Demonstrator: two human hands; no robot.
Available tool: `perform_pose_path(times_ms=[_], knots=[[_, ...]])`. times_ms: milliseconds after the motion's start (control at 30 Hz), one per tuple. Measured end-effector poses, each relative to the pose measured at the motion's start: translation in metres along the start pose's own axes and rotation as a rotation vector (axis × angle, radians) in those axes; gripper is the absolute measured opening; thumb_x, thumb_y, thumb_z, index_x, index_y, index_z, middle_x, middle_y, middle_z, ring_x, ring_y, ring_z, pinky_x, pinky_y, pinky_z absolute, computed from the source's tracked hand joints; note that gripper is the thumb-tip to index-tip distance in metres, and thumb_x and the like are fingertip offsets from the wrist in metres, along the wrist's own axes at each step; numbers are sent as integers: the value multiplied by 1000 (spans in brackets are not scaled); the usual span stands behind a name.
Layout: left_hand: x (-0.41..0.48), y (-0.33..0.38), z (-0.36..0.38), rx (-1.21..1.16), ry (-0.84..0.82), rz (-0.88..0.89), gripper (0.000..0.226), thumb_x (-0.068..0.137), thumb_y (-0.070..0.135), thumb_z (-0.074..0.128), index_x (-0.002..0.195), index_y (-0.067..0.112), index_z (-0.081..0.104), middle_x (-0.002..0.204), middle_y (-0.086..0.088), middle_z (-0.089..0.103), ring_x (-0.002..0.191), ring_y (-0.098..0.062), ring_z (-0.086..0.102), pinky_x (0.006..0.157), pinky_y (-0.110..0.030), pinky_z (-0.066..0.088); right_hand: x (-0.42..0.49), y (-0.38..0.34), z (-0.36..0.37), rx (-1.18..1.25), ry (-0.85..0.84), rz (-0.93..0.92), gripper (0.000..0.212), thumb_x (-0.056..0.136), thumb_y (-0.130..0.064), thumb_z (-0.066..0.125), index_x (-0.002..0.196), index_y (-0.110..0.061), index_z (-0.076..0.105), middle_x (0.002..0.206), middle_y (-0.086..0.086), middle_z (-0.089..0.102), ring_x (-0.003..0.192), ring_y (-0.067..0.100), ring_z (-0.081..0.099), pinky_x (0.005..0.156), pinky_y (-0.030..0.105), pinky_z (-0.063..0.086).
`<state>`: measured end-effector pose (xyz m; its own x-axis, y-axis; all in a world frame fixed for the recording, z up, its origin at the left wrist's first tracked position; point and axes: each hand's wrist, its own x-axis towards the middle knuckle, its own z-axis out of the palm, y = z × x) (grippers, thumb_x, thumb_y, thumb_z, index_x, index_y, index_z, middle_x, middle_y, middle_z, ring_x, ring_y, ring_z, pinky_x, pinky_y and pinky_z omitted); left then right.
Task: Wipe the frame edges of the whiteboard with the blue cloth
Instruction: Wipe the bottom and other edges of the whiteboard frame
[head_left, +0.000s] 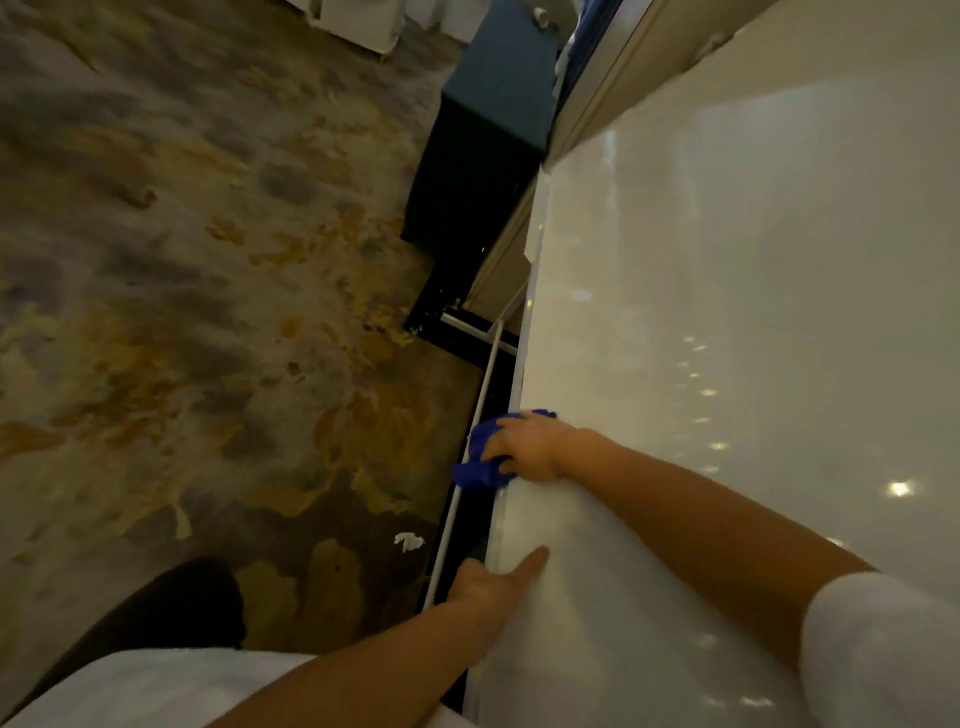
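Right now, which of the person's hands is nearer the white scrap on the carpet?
Left. The left hand grips the whiteboard edge just right of the white scrap; the right hand, holding the blue cloth, is farther up.

A mottled grey and gold carpet (182, 291) covers the floor; a dark blue-topped cabinet (488, 135) stands against the pale wall (613, 78), dimly lit.

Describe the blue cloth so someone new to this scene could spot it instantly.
Start at the big glossy whiteboard filling the right side of the view and follow its left frame edge down. Partway down, the right hand presses a crumpled blue cloth against that edge, above the left hand gripping the frame. It is the only vivid blue item here; the scrap on the carpet is white.
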<state>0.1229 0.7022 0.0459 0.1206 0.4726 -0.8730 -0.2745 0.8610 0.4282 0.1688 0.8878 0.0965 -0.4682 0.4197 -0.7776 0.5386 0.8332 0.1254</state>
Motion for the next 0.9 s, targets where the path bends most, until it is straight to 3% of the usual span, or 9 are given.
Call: perform_pose_path(times_ms=[133,300,367,467,567,633,700,767,900], knots=[[19,8,5,22,-17,69,118,48,74,78,138,8,39,129,-11,54,115,-30,57,97,-40,50,18,30,-14,-195,188,249,43,97,-31,45,140,-28,45,149,4,41,138,34,29,115,50,17],[50,36,9,-52,-108,181,67,58,52,86,108,12,65,107,-3,69,91,-17,64,83,-33,54,37,1,4,-133,-191,-211,38,97,-27,47,133,-34,55,139,-2,55,127,26,46,114,49,25],[59,47,13,-31,-148,155,63,57,53,86,100,14,63,102,0,67,86,-14,62,72,-27,51,36,27,-5,-129,-130,-200,38,99,-30,47,136,-31,54,142,-2,53,130,25,44,115,48,24],[69,73,17,1,-182,128,73,46,63,86,97,23,51,95,6,59,84,-12,60,61,-20,50,42,82,-25,-191,92,48,43,99,-30,45,142,-31,44,153,-2,39,145,30,23,118,50,13],[98,136,11,-9,-202,201,59,52,60,86,85,27,50,90,9,58,78,-6,59,45,-12,47,66,121,-49,-114,199,192,48,96,-29,49,144,-31,40,156,-1,33,147,35,15,119,53,6],[124,194,10,-5,-210,265,62,62,46,87,109,16,59,104,3,63,92,-12,63,67,-19,53,90,137,-55,-94,155,75,46,96,-27,50,141,-30,46,154,-1,39,146,33,19,118,50,8],[145,229,15,75,-199,286,69,71,32,84,127,7,52,113,1,60,104,-14,59,81,-20,48,101,150,-54,-33,95,-98,41,97,-23,50,137,-24,54,147,1,48,143,30,28,118,46,12],[152,233,20,112,-241,196,70,65,39,86,121,11,55,103,8,60,91,-7,59,67,-16,49,100,172,-58,-40,80,-148,39,98,-21,50,136,-23,55,145,1,51,141,30,31,117,44,15],[170,272,20,140,-350,82,66,49,59,87,90,29,45,93,12,55,79,-3,57,40,-13,45,117,249,-100,-81,228,240,47,96,-22,51,141,-33,46,154,-2,38,146,32,22,120,46,11]])
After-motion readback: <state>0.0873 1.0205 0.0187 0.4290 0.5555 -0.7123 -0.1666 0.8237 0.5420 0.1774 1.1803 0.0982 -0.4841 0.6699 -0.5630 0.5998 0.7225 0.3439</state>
